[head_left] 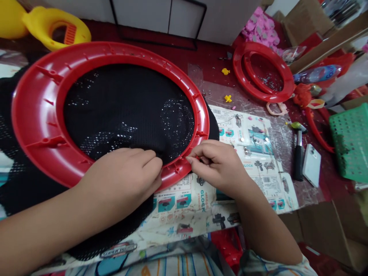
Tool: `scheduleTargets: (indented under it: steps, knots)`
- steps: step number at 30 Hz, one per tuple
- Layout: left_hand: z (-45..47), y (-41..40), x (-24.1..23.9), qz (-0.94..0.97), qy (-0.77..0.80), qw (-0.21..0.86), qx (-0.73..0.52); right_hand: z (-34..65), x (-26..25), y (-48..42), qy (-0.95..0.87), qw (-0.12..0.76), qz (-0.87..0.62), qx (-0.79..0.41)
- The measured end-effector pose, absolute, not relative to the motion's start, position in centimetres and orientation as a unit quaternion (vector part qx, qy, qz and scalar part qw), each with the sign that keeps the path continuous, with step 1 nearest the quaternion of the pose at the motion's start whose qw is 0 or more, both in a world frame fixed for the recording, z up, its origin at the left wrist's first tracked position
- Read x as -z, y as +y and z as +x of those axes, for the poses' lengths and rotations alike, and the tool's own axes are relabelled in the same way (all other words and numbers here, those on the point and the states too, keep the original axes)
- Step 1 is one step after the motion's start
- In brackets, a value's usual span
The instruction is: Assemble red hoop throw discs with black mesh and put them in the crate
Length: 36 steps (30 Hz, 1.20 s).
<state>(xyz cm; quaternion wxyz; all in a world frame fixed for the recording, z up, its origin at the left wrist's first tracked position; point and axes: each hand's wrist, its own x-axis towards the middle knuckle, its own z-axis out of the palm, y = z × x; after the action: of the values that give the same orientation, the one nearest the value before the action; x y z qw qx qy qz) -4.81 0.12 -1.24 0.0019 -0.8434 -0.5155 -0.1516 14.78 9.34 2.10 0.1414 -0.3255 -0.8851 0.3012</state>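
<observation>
A large red plastic ring (pixel 37 115) lies with its ribbed side up over black mesh fabric (pixel 129 99), which shows through its opening and spreads out past the rim. My left hand (pixel 129 172) is closed at the near side of the ring, its knuckles over the inner edge and against the mesh. The fingertips there are hidden. To its right, my right hand (pixel 217 165) pinches the near right part of the rim, thumb on top and fingers curled. Whether a small part is also between those fingers cannot be made out.
Printed card sheets (pixel 184 207) cover the table under the ring. On the right are more red rings (pixel 263 73), a hammer (pixel 299 157), a phone (pixel 312 165), a green basket (pixel 349 142) and a plastic bottle (pixel 322 73). Yellow ring-shaped parts (pixel 57 28) stand at back left.
</observation>
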Motion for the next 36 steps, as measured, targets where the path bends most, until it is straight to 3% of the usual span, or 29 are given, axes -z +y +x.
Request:
scheduleTargets:
  steps: [9, 20, 36]
  knots:
    - [-4.8, 0.1, 1.2, -0.844, -0.515, 0.004, 0.152, 14.6, -2.0, 9.2, -0.911, 0.104, -0.29, -0.275]
    - [-5.0, 0.1, 1.1, -0.847, -0.509, -0.005, 0.151, 14.0, -1.6, 9.7, -0.844, 0.103, -0.379, -0.366]
    - [-6.2, -0.1, 0.1, -0.834, -0.533, -0.005, 0.143, 14.0, -1.6, 8.6, -0.855, 0.016, -0.428, -0.294]
